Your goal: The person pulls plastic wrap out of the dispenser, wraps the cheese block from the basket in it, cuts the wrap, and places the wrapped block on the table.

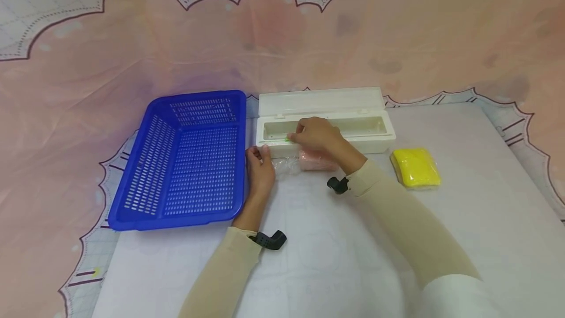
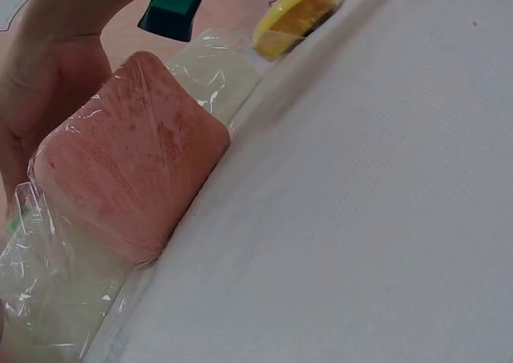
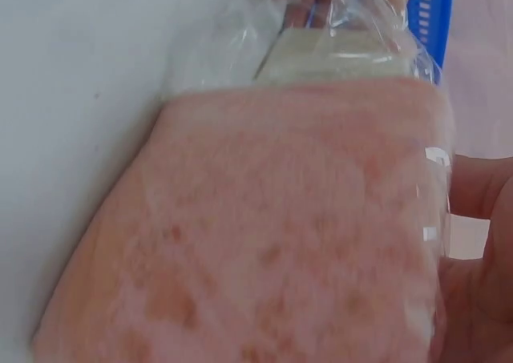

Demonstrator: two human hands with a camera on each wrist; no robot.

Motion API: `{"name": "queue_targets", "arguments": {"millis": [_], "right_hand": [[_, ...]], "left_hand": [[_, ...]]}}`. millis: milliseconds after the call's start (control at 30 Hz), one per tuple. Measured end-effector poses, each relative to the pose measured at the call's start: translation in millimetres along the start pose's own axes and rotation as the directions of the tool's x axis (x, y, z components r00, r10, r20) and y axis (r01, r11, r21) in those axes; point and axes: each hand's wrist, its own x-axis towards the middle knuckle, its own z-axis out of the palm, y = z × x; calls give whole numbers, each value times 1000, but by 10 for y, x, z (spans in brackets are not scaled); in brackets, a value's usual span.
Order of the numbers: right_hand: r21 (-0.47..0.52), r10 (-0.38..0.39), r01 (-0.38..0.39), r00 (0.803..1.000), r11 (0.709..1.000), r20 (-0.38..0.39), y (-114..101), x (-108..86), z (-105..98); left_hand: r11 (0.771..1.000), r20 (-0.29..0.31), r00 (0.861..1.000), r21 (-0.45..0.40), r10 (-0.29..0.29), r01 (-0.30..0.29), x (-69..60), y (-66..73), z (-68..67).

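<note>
A long white box (image 1: pixel 326 148) stands with its hinged lid (image 1: pixel 322 102) raised, a shallow trough along its top. My right hand (image 1: pixel 320 134) reaches over the front edge, thumb and fingers pinching a small green slider (image 1: pixel 288 138) on the rim. At the box's left front corner, my left hand (image 1: pixel 260 173) holds on with bent fingers and thumb. A pink block (image 2: pixel 132 163) in clear plastic leans against the box front, under my right hand. Loose plastic film (image 1: pixel 287 166) trails from its left side toward my left hand. In the right wrist view, the pink block (image 3: pixel 280 219) hides most of the box.
A blue perforated basket (image 1: pixel 240 161) sits left of the box, right beside my left hand. On the right lies a yellow plastic-wrapped packet (image 1: pixel 416 168). White sheeting (image 1: pixel 309 259) covers the table, and a patterned cloth (image 1: pixel 397 48) hangs behind.
</note>
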Motion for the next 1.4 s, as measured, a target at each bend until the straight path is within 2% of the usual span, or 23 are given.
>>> {"name": "queue_targets", "arguments": {"millis": [400,700,1400], "right_hand": [[-15,-42,42,999,999,35,341,-76,-206],[-38,-18,20,999,999,48,569,-123,-312],[-101,-32,37,998,994,59,929,-337,-552]], "left_hand": [[1000,-9,1000,-2,-7,7,-2,19,-29],[1000,7,1000,-14,-20,20,15,16,-38],[1000,18,1000,-21,-17,18,-10,11,-22]]}}
